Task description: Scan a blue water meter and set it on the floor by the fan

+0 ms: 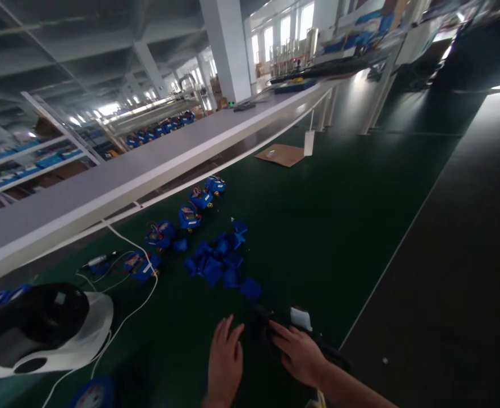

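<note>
Fingers [282, 334] of both hands touch dark device [262, 327]; blue covers [220, 260] beyond.

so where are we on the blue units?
Looks done: four blue units lined up along the belt edge. In hand: right hand on a dark tool, left hand flat beside it. Seemingly left: a pile of loose blue covers and one unit by the white cable.

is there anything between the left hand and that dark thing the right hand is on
Nothing visible. The left hand rests flat on the green mat right beside the dark object, which the right hand holds. The pile of blue covers lies farther away, beyond both hands.
</note>
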Available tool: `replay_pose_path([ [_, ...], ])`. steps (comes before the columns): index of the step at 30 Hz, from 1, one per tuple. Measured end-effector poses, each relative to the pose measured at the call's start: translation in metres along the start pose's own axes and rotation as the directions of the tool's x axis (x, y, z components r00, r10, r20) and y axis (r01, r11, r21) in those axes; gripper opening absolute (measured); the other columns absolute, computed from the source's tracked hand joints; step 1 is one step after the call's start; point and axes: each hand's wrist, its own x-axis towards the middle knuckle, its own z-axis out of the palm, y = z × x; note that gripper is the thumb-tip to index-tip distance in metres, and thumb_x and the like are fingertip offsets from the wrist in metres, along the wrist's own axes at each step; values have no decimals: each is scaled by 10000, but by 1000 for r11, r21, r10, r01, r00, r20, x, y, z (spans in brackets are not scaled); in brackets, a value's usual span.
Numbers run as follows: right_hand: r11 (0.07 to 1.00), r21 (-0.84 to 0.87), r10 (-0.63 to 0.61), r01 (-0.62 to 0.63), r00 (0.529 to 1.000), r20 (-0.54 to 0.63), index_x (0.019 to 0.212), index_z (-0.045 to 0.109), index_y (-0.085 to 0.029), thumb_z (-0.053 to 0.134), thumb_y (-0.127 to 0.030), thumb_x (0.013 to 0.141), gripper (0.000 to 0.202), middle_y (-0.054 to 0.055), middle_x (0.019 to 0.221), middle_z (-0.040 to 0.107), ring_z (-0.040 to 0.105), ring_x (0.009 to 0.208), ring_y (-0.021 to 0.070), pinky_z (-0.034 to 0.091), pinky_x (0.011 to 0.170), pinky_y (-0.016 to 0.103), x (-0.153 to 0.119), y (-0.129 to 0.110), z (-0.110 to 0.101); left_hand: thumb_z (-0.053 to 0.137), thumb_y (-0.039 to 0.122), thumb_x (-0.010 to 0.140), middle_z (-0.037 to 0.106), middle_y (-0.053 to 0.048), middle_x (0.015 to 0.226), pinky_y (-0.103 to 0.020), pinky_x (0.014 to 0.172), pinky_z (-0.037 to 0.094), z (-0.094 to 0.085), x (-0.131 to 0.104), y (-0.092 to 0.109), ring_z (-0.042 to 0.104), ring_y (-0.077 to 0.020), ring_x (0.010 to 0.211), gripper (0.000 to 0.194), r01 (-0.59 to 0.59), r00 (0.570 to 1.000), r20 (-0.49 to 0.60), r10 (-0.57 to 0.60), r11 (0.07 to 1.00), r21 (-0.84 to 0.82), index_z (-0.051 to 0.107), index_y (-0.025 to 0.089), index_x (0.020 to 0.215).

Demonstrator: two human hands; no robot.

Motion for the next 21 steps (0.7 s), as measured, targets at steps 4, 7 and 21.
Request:
replay_pose_path([
  [4,998,29,-56,54,995,77,1237,556,-271,464,-203,668,581,-26,1477,312,546,993,255,480,829,403,3,19,-14,482,138,835,280,34,1524,-617,1110,221,27,98,39,173,-301,1412,483,-247,963,132,234,965,92,554,398,1236],
  [7,998,31,-49,47,996,76,1267,538,-269,443,-188,712,568,-17,1496,266,524,1090,254,466,895,405,3,57,-30,497,196,860,241,8,1539,-665,1107,108,37,132,32,121,-328,1419,395,-204,972,150,183,969,139,584,372,1202],
  [21,972,-94,200,-216,967,-155,1277,563,-216,346,-297,851,486,53,1458,340,478,1209,263,458,974,459,63,251,-154,423,124,893,71,-59,1574,-652,1097,146,25,221,-89,65,-363,1415,510,117,977,136,-161,951,285,457,367,1340],
])
